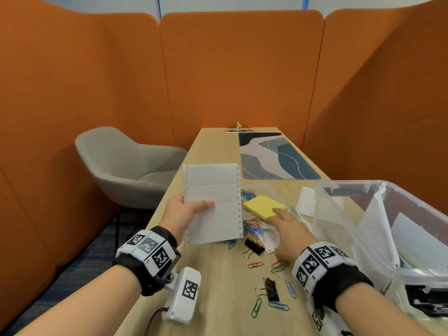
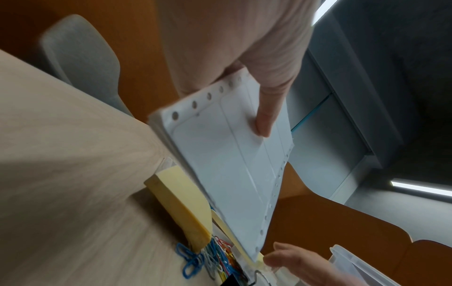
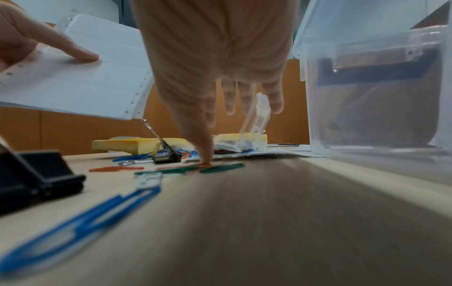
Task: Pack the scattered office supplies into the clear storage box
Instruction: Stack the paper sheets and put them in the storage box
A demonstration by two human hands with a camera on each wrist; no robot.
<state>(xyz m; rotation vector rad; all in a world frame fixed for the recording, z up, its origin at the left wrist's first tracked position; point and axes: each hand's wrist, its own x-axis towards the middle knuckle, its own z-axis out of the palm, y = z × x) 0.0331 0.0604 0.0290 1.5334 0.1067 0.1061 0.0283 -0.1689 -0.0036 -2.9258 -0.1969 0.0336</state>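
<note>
My left hand grips a stack of white punched label sheets, thumb on top, lifted above the table's left side; the stack fills the left wrist view. My right hand reaches out flat with straight fingers over the clutter, its fingertips by the yellow sticky-note pad. In the right wrist view the thumb of the right hand touches the table by green paper clips. The clear storage box stands at the right with papers inside.
Coloured paper clips and two black binder clips lie scattered on the wooden table. A patterned desk mat lies further back. A grey chair stands left; orange partitions surround the booth.
</note>
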